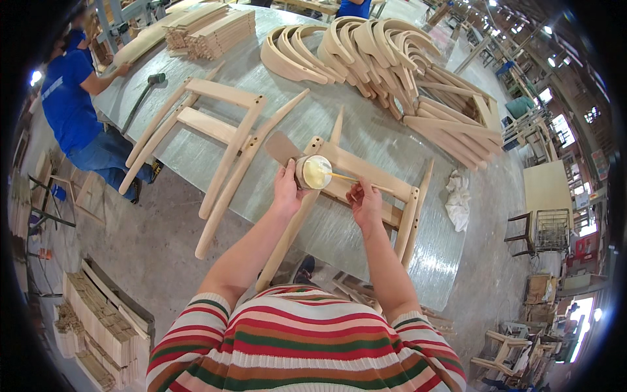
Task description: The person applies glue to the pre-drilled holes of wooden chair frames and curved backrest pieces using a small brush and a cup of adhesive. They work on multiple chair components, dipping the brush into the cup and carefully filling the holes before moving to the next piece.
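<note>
My left hand (288, 189) is closed around a cup of pale yellow, creamy glue (315, 172). A flat brown paddle-like piece (281, 147) sticks out beside the cup; whether it is joined to it I cannot tell. My right hand (365, 202) pinches a thin yellow stick (344, 177), whose far end dips into the cup. Below and behind both hands lies a wooden chair frame (366, 163) with dark holes at its corner joints. Left of it, a second wooden chair frame (219, 93) rests on the table.
The metal-topped table (268, 196) carries curved wooden parts (353, 52), a stack of wooden strips (215, 32), a mallet (155, 79) and a crumpled white cloth (458, 199). A person in a blue shirt (68, 98) stands at the left edge. Stacked timber (104, 313) sits on the floor.
</note>
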